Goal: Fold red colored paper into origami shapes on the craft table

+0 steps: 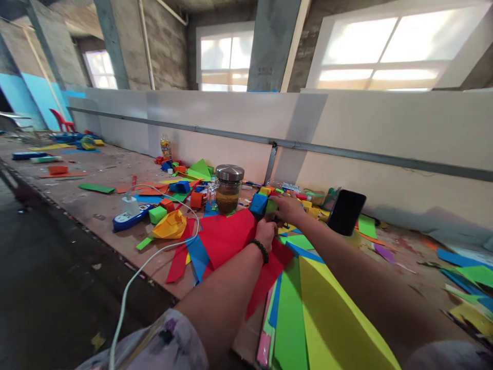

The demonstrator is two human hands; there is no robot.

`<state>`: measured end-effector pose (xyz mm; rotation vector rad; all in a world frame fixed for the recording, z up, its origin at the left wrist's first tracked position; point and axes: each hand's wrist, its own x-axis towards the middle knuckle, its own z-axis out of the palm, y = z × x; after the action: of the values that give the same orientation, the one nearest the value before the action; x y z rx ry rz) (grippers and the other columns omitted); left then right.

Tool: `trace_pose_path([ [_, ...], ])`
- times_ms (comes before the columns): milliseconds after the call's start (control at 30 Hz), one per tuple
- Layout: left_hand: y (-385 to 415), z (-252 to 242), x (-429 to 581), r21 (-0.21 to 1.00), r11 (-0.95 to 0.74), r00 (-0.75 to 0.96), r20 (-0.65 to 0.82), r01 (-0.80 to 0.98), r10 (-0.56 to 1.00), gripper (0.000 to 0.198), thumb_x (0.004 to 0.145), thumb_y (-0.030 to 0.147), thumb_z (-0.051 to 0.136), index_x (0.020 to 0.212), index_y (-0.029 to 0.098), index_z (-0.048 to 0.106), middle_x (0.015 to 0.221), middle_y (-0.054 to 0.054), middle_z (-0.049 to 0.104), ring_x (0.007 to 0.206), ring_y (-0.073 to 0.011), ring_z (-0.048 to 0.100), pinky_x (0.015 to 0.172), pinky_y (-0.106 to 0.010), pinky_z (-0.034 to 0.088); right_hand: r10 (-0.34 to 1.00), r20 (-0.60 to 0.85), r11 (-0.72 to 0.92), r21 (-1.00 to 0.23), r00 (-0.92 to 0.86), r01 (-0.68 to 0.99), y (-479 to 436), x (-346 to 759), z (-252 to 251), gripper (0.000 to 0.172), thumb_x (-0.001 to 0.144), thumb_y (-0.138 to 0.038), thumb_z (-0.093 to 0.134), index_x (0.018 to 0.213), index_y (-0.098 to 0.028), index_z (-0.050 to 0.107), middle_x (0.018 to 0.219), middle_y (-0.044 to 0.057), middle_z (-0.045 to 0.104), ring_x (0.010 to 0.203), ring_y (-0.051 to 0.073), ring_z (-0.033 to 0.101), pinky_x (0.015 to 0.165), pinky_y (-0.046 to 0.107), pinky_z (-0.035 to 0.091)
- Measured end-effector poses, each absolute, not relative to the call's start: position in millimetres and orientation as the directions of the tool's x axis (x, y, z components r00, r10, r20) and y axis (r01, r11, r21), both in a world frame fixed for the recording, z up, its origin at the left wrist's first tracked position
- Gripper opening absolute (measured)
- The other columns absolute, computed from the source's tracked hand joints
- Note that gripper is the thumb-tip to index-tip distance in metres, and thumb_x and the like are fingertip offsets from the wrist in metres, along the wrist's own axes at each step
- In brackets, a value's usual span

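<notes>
A long wooden counter (108,177) against a white wall (385,128) is littered with paper sheets (227,236). The left hand (265,234) and right hand (287,208) curl around small blocks (264,204); grip unclear.

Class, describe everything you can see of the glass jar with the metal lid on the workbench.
The glass jar stands upright on the wooden workbench, just beyond the red paper sheet and left of both hands. Its body is clear and rounded, filled most of the way with a brownish liquid with darker matter in it. A shiny silver, domed metal lid closes it. Neither hand touches it; coloured foam blocks lie about it.
</notes>
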<state>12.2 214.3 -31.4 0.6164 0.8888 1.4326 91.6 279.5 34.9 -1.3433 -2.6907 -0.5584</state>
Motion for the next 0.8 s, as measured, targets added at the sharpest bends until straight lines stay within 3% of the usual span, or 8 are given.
trace_pose_path([
  [267,215,-31,12,0.821,0.094,-0.067,-0.159,-0.564,0.985,0.034,0.092,0.033,0.057,0.121,0.015,0.055,0.119,-0.009,0.059,0.1,-0.0214,0.061,0.084,-0.042,0.053,0.742,0.188,0.574,0.316,-0.643,0.755,280,89,44,0.049,0.084,-0.018,0.049,0.132,-0.021,0.053,0.126,0.011,0.063,0.118,0.027,0.053,0.106,0.048,0.024],
  [567,218,-36,13,0.828,0.069,-0.085,-0.139,-0.557,0.987,0.033,0.092,0.034,0.057,0.119,0.015,0.056,0.117,-0.009,0.059,0.098,-0.0207,0.061,0.082,-0.041,0.054,0.691,0.114,0.615,0.426,-0.714,0.664,279,89,52,0.053,0.075,-0.018,0.058,0.127,-0.023,0.059,0.114,0.012,0.069,0.113,0.03,0.054,0.105,0.05,0.021],
  [667,220,-38,13,0.824,0.044,-0.107,-0.127,-0.565,0.986,0.028,0.089,0.023,0.06,0.116,0.015,0.057,0.1,-0.005,0.063,0.081,-0.0145,0.063,0.069,-0.028,0.053,0.684,0.101,0.616,0.449,-0.722,0.647,278,88,54,0.048,0.075,-0.019,0.058,0.122,-0.023,0.062,0.112,0.013,0.069,0.112,0.031,0.055,0.104,0.05,0.021],
  [800,223,-40,14,0.819,0.029,-0.113,-0.114,-0.573,0.987,0.042,0.077,0.002,0.06,0.116,0.019,0.058,0.074,0.003,0.06,0.061,-0.0072,0.059,0.051,-0.015,0.039,0.683,0.097,0.61,0.469,-0.724,0.638,279,87,54,0.044,0.074,-0.019,0.058,0.118,-0.023,0.064,0.109,0.013,0.07,0.111,0.031,0.055,0.104,0.049,0.021],
])
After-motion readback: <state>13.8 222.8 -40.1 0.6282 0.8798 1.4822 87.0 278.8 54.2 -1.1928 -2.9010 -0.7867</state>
